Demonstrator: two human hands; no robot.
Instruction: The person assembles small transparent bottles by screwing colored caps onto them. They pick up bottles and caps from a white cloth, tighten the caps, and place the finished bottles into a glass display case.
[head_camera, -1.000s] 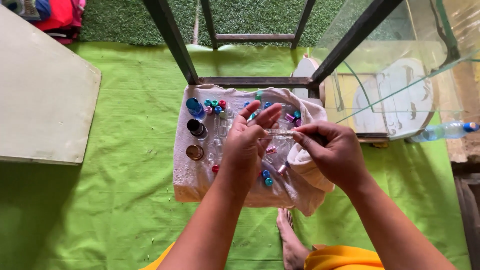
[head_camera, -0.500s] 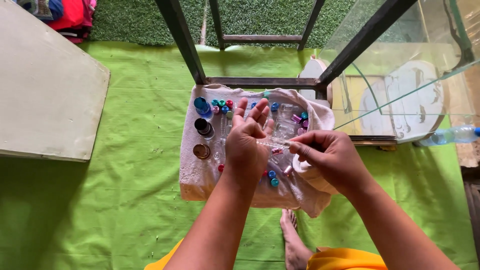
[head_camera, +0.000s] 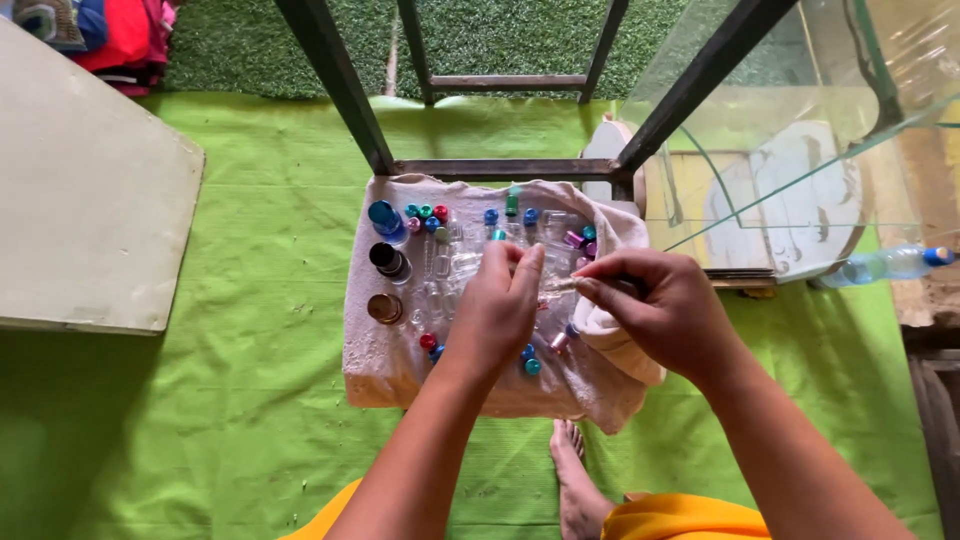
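Both hands over the towel (head_camera: 400, 375): left hand (head_camera: 497, 312) grips a clear vial, right hand (head_camera: 660, 310) pinches its end; many vials lie uncapped

A green cloth (head_camera: 200, 400) covers the floor, and on it lies a white towel (head_camera: 390, 370) bearing small clear vials (head_camera: 440, 265) and coloured caps (head_camera: 428, 212).

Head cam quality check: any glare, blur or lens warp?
Head view: soft even daylight, no hard shadows; reflections on the glass panel veil what lies behind; left hand and right hand slightly soft; small vials on the towel too small to resolve; frame bars splay, wide-angle distortion.
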